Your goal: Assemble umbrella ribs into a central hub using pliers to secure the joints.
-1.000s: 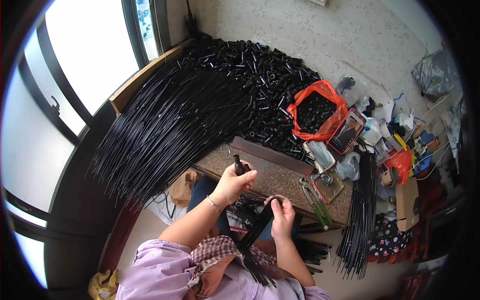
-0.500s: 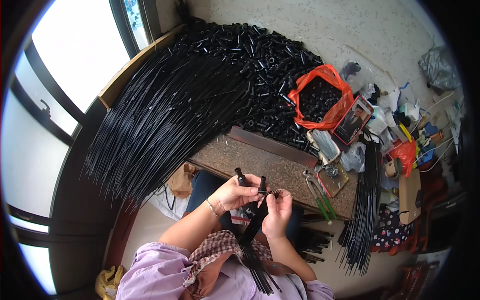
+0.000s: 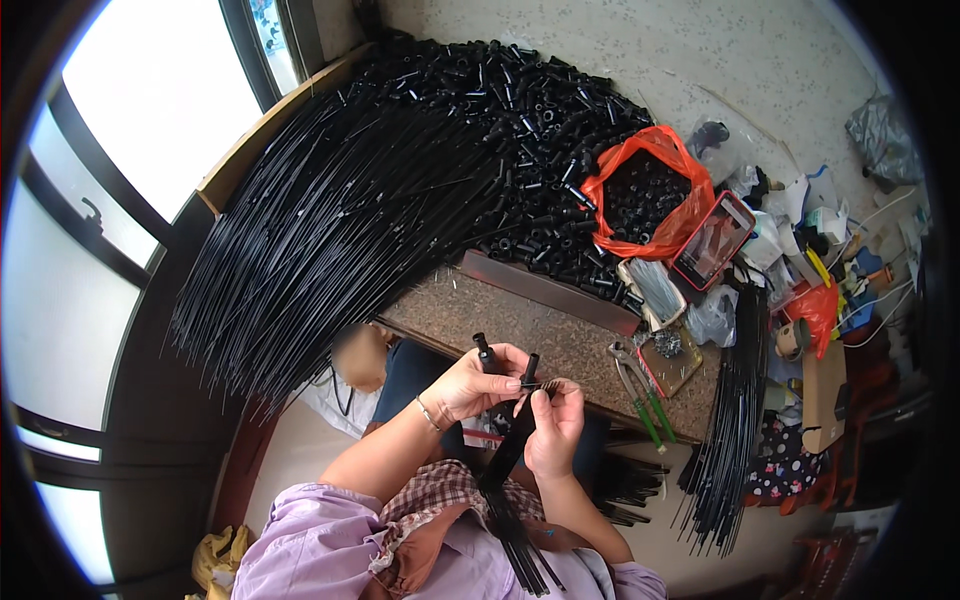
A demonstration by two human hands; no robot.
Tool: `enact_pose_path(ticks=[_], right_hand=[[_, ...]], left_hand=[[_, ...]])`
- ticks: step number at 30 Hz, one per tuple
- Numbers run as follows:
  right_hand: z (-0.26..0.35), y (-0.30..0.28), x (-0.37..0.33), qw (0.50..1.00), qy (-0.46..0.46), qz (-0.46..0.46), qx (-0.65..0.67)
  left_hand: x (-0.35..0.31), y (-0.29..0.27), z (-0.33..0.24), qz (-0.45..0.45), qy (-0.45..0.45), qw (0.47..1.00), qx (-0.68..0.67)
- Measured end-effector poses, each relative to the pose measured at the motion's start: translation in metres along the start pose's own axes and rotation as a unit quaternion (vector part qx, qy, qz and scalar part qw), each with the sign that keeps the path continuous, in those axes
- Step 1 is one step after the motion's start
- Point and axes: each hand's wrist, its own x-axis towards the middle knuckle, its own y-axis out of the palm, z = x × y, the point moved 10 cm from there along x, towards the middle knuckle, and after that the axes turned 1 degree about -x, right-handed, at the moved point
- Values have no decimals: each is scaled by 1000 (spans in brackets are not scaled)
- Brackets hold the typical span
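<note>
My left hand (image 3: 472,388) is closed around a black plastic tubular fitting (image 3: 485,352) whose end pokes up past the fingers. A second black tubular piece (image 3: 531,368) stands upright at its fingertips, between both hands. Close against it, my right hand (image 3: 556,425) pinches several thin wire-like pieces (image 3: 549,384), too small to make out well. The fingertips of both hands nearly meet. Below them a bundle of flat black strips (image 3: 508,455) runs down over my lap, its loose ends fanning out across my clothes.
Long black rods (image 3: 300,230) cover the table's left side, beside a heap of black fittings (image 3: 540,120). A red plastic bag (image 3: 655,248) holds small black parts. Nearby are a phone (image 3: 715,240), green-handled pliers (image 3: 640,398), a tray of small metal bits (image 3: 672,360) and hanging rods (image 3: 725,430).
Both hands stay almost in place; the upright tubular piece at the fingertips has shifted slightly right. The phone's picture is different, and the view has turned a little.
</note>
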Motion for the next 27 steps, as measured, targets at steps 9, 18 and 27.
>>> enact_pose_path(ticks=[9,18,27], right_hand=[[-1,-1,0,1000,1,4,-2],[2,-9,0,1000,-8,-17,-3],[-37,-3,0,973,157,100,134]], left_hand=[[-3,2,0,14,-7,1000,14],[-18,32,-28,4,133,948,291],[-14,15,-4,-14,71,992,104]])
